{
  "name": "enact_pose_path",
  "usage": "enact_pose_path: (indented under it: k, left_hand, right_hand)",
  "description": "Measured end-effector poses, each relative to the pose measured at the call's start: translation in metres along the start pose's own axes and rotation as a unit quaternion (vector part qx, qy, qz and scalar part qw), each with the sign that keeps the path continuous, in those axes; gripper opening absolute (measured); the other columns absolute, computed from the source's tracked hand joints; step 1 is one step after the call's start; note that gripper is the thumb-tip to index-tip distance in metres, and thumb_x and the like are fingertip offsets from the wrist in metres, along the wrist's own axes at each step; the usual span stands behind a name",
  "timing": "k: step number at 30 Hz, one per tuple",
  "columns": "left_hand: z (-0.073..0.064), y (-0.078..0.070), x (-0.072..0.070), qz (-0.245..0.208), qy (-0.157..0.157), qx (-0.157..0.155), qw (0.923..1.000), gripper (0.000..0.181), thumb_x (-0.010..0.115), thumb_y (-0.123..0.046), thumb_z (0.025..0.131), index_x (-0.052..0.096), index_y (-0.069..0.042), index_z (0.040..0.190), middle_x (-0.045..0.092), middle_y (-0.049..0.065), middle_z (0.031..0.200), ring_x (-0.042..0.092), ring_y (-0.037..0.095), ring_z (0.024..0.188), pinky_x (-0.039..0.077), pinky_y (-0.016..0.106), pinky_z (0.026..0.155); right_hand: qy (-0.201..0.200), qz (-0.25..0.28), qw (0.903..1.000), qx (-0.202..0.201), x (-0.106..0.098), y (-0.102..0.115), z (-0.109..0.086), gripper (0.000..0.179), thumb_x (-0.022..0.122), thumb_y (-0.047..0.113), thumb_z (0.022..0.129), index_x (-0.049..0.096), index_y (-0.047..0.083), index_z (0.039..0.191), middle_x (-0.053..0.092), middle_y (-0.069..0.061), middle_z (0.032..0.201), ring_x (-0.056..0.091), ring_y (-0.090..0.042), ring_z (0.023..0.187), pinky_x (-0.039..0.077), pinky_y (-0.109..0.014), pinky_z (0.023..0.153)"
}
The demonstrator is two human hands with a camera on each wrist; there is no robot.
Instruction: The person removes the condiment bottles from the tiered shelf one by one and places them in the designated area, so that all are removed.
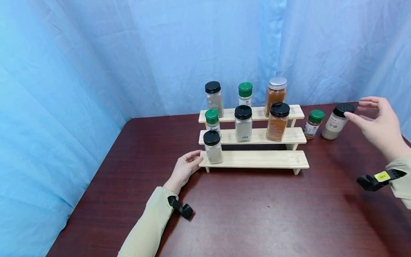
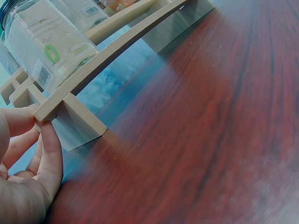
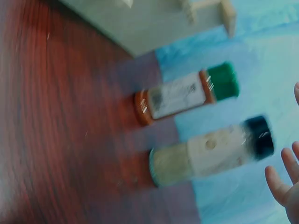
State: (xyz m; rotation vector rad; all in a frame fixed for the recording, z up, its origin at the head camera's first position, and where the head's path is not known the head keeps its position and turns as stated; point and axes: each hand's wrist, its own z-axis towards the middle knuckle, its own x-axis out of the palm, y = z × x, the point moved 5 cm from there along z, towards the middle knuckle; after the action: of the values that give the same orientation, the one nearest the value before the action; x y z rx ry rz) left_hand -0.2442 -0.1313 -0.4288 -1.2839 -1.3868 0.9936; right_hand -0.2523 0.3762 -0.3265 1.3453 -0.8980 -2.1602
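A three-tier wooden spice rack (image 1: 257, 159) stands on the table, bearing several jars. My left hand (image 1: 185, 169) pinches the left end of its lowest tier between thumb and fingers, as the left wrist view shows close up. Just above that hand, a black-capped jar (image 1: 213, 147) of pale powder stands on the lowest tier. Right of the rack, my right hand (image 1: 380, 123) has its fingers spread beside a taller black-capped jar (image 1: 335, 123); the right wrist view shows its fingertips (image 3: 275, 182) a little apart from the cap. A small green-capped jar (image 3: 175, 95) stands between that jar and the rack.
The middle tier holds a green-capped jar (image 1: 212, 121), a black-capped pale jar (image 1: 243, 125) and an orange-brown jar (image 1: 277, 123). On the top tier stand a black-capped jar (image 1: 214, 98), a green-capped jar (image 1: 245, 94) and a silver-lidded jar (image 1: 275, 96). A blue curtain (image 1: 192, 53) hangs behind the dark table (image 1: 257, 214).
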Motion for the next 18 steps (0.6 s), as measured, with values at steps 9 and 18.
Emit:
enact_pose_path:
  k: [9, 18]
  left_hand:
    - [-0.001, 0.0, 0.0, 0.0, 0.0, -0.001, 1.0, 0.039, 0.057, 0.003, 0.091, 0.053, 0.005, 0.13, 0.056, -0.005, 0.079, 0.055, 0.001, 0.066, 0.048, 0.014, 0.062]
    - [0.0, 0.0, 0.0, -0.002, 0.001, 0.001, 1.0, 0.039, 0.058, 0.002, 0.091, 0.054, 0.005, 0.129, 0.056, -0.004, 0.08, 0.056, 0.002, 0.067, 0.049, 0.014, 0.063]
  right_hand:
    - [0.004, 0.044, 0.9987, -0.027, -0.007, 0.035, -0.018, 0.048, 0.057, 0.027, 0.094, 0.035, 0.033, 0.137, 0.034, 0.032, 0.111, 0.044, 0.003, 0.118, 0.034, -0.012, 0.084]
    - [0.01, 0.138, 0.9844, -0.109, -0.005, 0.081, -0.034, 0.048, 0.059, 0.004, 0.091, 0.044, 0.023, 0.132, 0.045, 0.024, 0.116, 0.045, 0.008, 0.106, 0.037, 0.0, 0.083]
